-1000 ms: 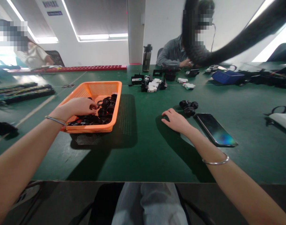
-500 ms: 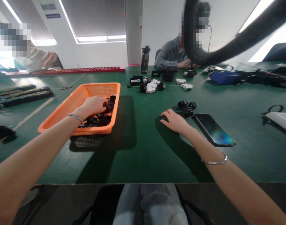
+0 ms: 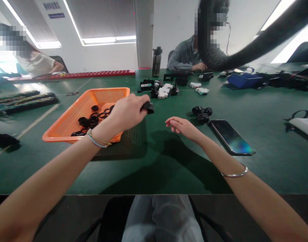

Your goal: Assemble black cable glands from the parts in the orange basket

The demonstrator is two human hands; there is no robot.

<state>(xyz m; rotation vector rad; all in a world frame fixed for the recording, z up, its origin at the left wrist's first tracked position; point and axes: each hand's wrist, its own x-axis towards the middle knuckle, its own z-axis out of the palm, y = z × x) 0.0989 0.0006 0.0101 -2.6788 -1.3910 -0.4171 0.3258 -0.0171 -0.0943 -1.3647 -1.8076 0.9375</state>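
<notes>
fingers (image 3: pixel 144 98) of the left hand (image 3: pixel 127 112) hold a black part (image 3: pixel 149 107), free end rightward

White slanted panel (image 3: pixel 290 48) at right overexposes; soft shadow lies below bare right hand (image 3: pixel 181 127) on smooth green tabletop (image 3: pixel 282 168); bluish glare marks flat black phone (image 3: pixel 232 137); thick black curved band (image 3: pixel 219 62), upper right, is blurred; edges stretch.

Workshop: loose parts (image 3: pixel 164 90) on green table (image 3: pixel 275 117)

dark wall lettering (image 3: pixel 52 5), strip sign (image 3: pixel 56 15) below, both blurry, txt illeg.
</notes>
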